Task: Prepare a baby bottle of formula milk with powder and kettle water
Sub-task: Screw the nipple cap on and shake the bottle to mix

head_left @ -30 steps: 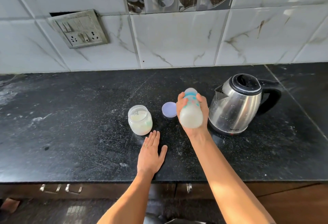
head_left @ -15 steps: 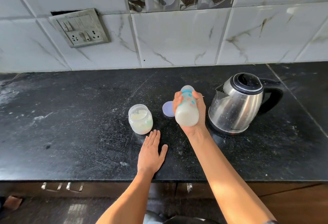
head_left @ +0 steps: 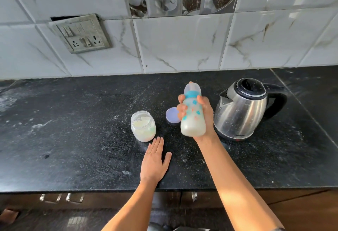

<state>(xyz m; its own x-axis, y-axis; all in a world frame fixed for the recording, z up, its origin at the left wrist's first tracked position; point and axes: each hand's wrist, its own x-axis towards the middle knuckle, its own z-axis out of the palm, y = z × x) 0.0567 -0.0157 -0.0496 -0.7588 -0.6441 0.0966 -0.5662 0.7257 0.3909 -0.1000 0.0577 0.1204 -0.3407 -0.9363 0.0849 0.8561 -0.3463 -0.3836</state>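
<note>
The baby bottle (head_left: 193, 115) is capped, with a teal collar under a translucent cover, and is held in the air above the black countertop (head_left: 73, 139), tilted so its top leans away from the person. White milk fills its lower part; the upper wall, printed with small coloured shapes, is clouded. Left of it, a small clear jar (head_left: 143, 126) stands open and upright on the counter, holding a pale, creamy substance that looks like powder, though the view is too soft to be sure. Its round lilac lid (head_left: 172, 116) lies flat on the counter between the jar and the bottle, partly hidden behind the bottle. The steel kettle (head_left: 241, 110) stands on its base just right of the bottle with its black lid down, so what is inside cannot be seen.

The right hand (head_left: 207, 113) wraps the bottle's middle, thumb on the left side and fingers curled round the right. The left hand (head_left: 153, 161) lies flat on the counter, palm down, fingers straight and together with the thumb spread, holding nothing; its fingertips are just short of the jar. A ring shows on one finger.

White specks and smears dust the counter. A switch-and-socket plate (head_left: 80, 33) sits on the tiled wall, and metal drawer handles (head_left: 62, 197) show below the counter edge.
</note>
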